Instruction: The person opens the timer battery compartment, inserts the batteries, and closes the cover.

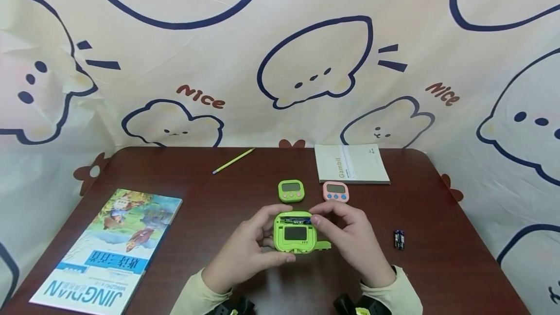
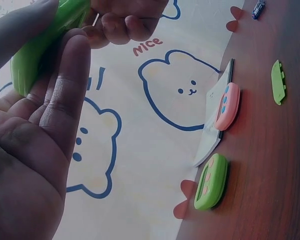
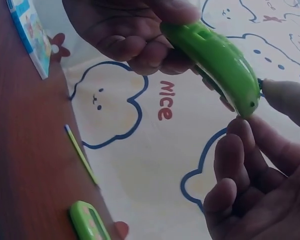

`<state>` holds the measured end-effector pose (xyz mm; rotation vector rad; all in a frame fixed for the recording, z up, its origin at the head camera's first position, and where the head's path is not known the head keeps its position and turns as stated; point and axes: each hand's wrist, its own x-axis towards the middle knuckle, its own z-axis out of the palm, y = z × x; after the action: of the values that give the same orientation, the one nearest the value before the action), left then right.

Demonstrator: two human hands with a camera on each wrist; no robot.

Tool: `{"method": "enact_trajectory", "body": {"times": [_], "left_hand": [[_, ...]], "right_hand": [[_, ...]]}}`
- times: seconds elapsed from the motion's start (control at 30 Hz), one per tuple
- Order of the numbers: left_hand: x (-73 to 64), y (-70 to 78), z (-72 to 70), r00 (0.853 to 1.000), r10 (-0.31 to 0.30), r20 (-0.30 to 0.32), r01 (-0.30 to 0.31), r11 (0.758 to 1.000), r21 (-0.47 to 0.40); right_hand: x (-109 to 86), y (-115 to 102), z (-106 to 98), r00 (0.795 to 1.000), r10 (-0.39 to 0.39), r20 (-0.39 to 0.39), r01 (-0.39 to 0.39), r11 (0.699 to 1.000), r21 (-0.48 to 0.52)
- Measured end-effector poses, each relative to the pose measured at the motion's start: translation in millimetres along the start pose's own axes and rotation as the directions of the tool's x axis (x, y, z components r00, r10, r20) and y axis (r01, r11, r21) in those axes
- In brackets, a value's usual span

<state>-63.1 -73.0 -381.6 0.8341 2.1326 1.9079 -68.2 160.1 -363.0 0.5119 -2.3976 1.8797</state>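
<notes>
A green digital timer (image 1: pixel 295 244) is held up off the table, its back towards the head camera and its battery slot uncovered. A dark battery (image 1: pixel 294 220) lies in that slot along the timer's top. My left hand (image 1: pixel 251 244) grips the timer's left side between thumb and fingers. With thumb and index finger, my right hand (image 1: pixel 352 237) pinches the timer's upper right corner, the thumb (image 3: pixel 285 97) touching the battery's end. The green battery cover (image 2: pixel 278 82) lies on the table beneath, partly hidden by the timer in the head view.
Behind the hands lie another green timer (image 1: pixel 291 191) and a pink timer (image 1: pixel 336 191), near a notebook (image 1: pixel 352 164). A pencil (image 1: pixel 234 161) lies at the back, a book (image 1: pixel 109 252) at left. Small dark batteries (image 1: pixel 399 239) are at right on the brown table (image 1: pixel 442 276).
</notes>
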Motion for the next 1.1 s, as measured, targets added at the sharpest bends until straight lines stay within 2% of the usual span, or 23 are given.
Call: {"method": "enact_trajectory", "body": {"times": [0.13,0.23,0.33,0.47,0.67,0.9,1.0,1.1], "left_hand": [[0.5,0.0,1.2,1.0,-0.016,-0.004,0.016,1.0,0.001],[0.5,0.0,2.1,1.0,-0.03,0.002,0.03,0.999,-0.016],[0.0,-0.1,2.6,1.0,-0.028,0.012,0.028,0.999,-0.034],[0.7,-1.5,3.1,1.0,-0.001,0.018,0.001,0.999,-0.035],[2.4,-4.0,3.4,1.0,-0.004,-0.006,0.004,1.0,-0.007],[2.1,-5.1,0.7,0.999,-0.03,-0.036,0.03,1.0,-0.004],[1.5,-4.7,-0.7,0.999,-0.034,-0.038,0.033,0.999,-0.009],[1.0,-3.5,-2.2,0.999,-0.037,-0.037,0.037,0.999,-0.015]], "right_hand": [[2.7,2,2,0.994,0.103,0.03,-0.105,0.989,0.107],[3.8,2,2,0.987,0.146,0.063,-0.155,0.971,0.183],[4.2,3,2,0.982,0.169,0.081,-0.182,0.962,0.205],[5.0,4,4,0.979,0.195,0.062,-0.204,0.959,0.198],[5.6,2,10,0.972,0.234,-0.016,-0.23,0.963,0.137],[3.9,13,2,0.99,0.139,-0.008,-0.138,0.987,0.077],[3.0,26,-5,0.99,0.138,-0.013,-0.138,0.99,-0.039],[2.9,42,-13,0.982,0.186,0.012,-0.182,0.97,-0.159]]}}
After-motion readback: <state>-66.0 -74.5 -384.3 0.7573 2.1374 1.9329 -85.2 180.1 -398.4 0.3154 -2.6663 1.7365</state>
